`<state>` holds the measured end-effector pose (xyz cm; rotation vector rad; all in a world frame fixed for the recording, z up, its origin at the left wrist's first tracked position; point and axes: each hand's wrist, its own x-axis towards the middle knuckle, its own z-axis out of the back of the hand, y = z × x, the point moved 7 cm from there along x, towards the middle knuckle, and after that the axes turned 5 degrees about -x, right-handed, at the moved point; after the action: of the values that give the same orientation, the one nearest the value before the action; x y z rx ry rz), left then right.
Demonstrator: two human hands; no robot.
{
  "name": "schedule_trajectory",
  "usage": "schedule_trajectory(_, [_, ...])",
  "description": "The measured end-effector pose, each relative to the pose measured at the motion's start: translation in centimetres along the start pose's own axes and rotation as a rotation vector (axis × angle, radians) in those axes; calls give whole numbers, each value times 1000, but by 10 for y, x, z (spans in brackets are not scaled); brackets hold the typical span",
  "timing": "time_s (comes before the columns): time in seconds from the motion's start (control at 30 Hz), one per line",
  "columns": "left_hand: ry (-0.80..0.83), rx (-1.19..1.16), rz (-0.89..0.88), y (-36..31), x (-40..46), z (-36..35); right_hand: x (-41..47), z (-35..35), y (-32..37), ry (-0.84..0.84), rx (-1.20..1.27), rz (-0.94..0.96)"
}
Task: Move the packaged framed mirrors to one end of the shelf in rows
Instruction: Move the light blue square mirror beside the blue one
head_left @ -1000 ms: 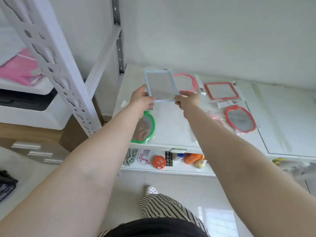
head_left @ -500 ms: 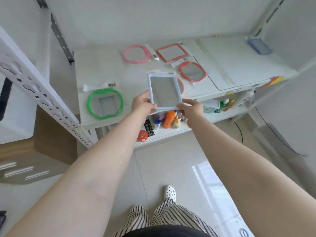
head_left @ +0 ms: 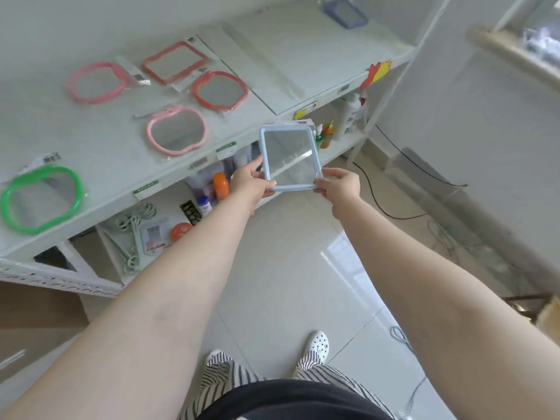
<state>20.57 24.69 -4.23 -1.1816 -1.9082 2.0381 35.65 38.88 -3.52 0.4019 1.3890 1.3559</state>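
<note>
A person's left hand [head_left: 251, 182] and right hand [head_left: 339, 188] grip the bottom corners of a blue-framed mirror [head_left: 289, 158], held in the air just off the front edge of the white shelf [head_left: 115, 153].

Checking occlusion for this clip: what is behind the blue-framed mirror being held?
Behind the blue-framed mirror, held by the left hand and right hand, lie the shelf's front edge and the lower shelf; items directly behind it are covered.
</note>
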Motion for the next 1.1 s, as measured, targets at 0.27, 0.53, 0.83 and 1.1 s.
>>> schedule_trajectory(0.27, [52, 58, -10, 18, 23, -146, 76, 130, -14, -41, -18, -33])
schedule_trajectory(0.53, [104, 109, -9, -7, 57, -226, 137, 185, 3, -53, 20, -42])
schedule_trajectory(0.83, [201, 79, 8, -59, 148, -307, 234, 224, 61, -163, 1, -39])
schedule_trajectory(1.1, [259, 96, 16, -86, 221, -372, 308, 255, 97, -223, -3, -58])
